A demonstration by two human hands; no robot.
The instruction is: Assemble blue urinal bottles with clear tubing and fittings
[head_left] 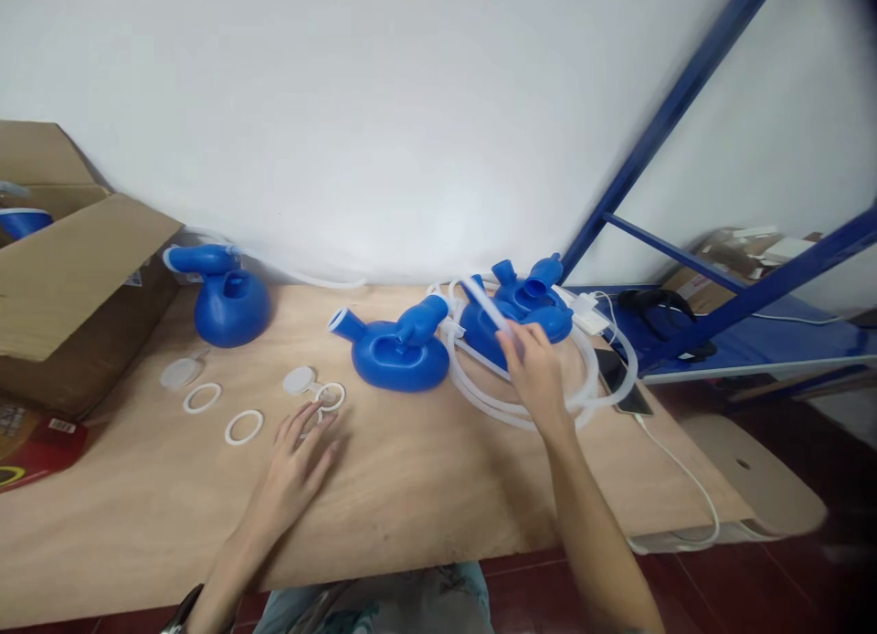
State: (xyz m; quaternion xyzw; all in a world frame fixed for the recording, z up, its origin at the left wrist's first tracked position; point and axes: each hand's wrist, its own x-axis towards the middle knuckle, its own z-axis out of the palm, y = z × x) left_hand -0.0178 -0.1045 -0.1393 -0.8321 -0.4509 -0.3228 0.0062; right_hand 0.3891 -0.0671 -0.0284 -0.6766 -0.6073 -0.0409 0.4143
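My right hand (535,369) is closed on a translucent white tube (483,304), lifting its end above a coil of the same tubing (603,383). That coil lies round blue plastic vessels (524,310) at the table's far right. My left hand (296,465) rests flat on the wooden table (411,488) with fingers stretched out, its fingertips next to a white ring (332,396) and a white cap (299,380). A blue spouted vessel (397,349) sits between my hands. Another blue vessel (229,301) stands at the far left.
Two more white rings (244,427) (202,397) and a round cap (179,373) lie left of my left hand. An open cardboard box (75,278) stands at the left edge. A phone (627,392) with a white cable (685,474) lies at the right, beside blue metal shelving (685,86).
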